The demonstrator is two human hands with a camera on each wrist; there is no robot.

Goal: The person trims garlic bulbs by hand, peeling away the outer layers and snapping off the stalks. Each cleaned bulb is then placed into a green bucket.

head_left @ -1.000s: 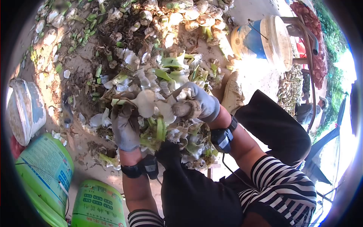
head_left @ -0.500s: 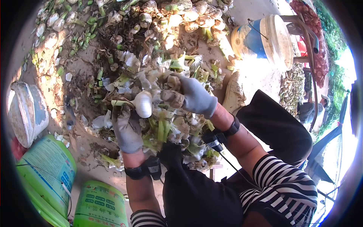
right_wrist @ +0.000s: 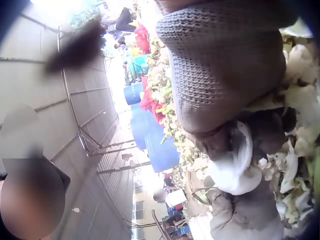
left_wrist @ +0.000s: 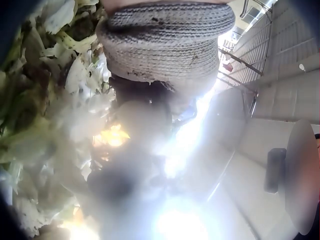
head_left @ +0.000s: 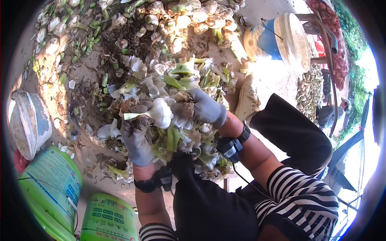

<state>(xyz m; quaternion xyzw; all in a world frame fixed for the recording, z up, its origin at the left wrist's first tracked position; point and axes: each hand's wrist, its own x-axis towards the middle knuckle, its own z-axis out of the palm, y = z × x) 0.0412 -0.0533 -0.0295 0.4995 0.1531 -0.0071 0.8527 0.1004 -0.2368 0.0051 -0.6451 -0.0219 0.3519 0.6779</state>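
A white garlic bulb (head_left: 161,113) with a cut green stem lies across the left hand (head_left: 137,142), whose gloved thumb and fingers hold it at the stem side. The right hand (head_left: 207,107), also in a dirty grey glove, has its curled fingertips at the bulb's right side, pinching papery skin there. Seen from the right wrist, the bulb (right_wrist: 235,172) sits between the two gloves. The left wrist view shows the glove's knit cuff (left_wrist: 165,45); glare and blur hide the fingers. Beneath both hands is a heap of peeled skins and leaves (head_left: 177,138).
More untrimmed garlic (head_left: 201,16) is piled at the far side, with cut stems scattered left. Green tubs (head_left: 108,219) and a whitish bucket (head_left: 30,122) stand at left. A blue-and-white bucket (head_left: 277,42) lies at the upper right, near the person's black-clad knee (head_left: 295,132).
A second ago the hands pulled at loose skin over the bulb. The right hand then moved off, baring the white bulb, and has come back against it. The bulb has shifted slightly right.
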